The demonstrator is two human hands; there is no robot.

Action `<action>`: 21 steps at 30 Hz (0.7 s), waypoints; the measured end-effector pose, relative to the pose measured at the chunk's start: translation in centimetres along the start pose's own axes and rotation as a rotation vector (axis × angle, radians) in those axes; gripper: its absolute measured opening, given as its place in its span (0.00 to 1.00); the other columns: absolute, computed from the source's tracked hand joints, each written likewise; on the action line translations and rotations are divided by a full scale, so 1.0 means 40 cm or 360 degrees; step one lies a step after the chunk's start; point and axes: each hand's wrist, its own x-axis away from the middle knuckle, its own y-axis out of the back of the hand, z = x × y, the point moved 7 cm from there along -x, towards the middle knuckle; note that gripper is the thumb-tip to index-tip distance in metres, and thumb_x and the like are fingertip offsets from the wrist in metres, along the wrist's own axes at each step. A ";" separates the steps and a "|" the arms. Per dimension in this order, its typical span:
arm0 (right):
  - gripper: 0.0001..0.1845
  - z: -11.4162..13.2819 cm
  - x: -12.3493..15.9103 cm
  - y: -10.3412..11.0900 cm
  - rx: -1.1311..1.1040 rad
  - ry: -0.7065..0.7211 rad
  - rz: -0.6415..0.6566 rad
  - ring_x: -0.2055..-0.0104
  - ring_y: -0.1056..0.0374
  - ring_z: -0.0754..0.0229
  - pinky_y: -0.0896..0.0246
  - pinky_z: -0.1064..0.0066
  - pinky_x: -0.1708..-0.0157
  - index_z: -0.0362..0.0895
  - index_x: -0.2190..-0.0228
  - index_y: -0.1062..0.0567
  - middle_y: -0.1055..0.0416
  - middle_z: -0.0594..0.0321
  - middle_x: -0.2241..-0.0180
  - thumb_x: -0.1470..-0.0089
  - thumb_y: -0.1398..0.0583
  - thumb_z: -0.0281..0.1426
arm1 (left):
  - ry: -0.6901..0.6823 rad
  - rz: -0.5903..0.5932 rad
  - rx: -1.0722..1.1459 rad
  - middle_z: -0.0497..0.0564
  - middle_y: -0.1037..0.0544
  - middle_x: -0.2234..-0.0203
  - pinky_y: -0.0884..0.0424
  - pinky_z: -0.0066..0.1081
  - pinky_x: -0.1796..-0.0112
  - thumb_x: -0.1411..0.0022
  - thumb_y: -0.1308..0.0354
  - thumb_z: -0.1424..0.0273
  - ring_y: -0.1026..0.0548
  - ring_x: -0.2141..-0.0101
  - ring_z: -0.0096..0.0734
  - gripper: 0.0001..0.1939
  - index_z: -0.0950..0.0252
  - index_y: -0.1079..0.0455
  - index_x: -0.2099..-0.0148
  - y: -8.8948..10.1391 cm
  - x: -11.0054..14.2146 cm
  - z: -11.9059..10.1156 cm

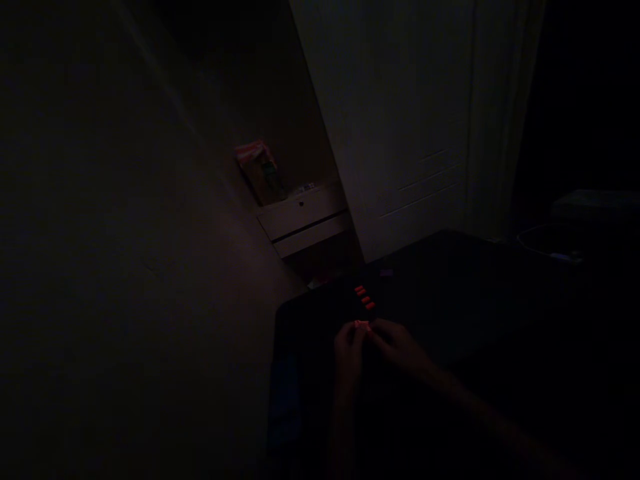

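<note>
The room is very dark. My left hand (349, 343) and my right hand (395, 339) meet over the dark surface, fingers closed from both sides on a small pinkish-red piece (363, 325). Its kind is too dim to make out, and the fingers cover its ends. Just beyond the hands, several small red pieces (365, 299) lie in a short row, apart from the fingers.
A small dim purplish block (387, 273) lies farther back on the dark tabletop (430, 280). At the right is a pale cable (537, 250). A wall (150, 267) rises on the left. Behind stands a drawer unit (305, 220) with a red-and-white bag (255, 167) on top.
</note>
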 end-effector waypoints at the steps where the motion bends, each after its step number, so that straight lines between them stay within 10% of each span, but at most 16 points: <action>1: 0.14 0.003 0.000 -0.001 -0.0009 0.0005 0.0008 0.62 0.25 0.55 0.31 0.66 0.59 0.44 0.63 0.23 0.21 0.57 0.63 0.36 0.44 0.38 | -0.0009 -0.0013 -0.0010 0.55 0.17 0.67 0.28 0.35 0.57 0.43 0.35 0.59 0.21 0.62 0.40 0.15 0.67 0.20 0.64 0.002 0.001 -0.003; 21: 0.12 0.036 0.015 0.036 0.0154 0.0178 -0.0201 0.64 0.25 0.57 0.30 0.69 0.63 0.47 0.61 0.17 0.24 0.59 0.65 0.36 0.41 0.38 | 0.0027 0.0002 -0.0062 0.52 0.21 0.76 0.32 0.29 0.71 0.43 0.36 0.58 0.26 0.74 0.32 0.17 0.68 0.21 0.69 0.004 0.010 -0.006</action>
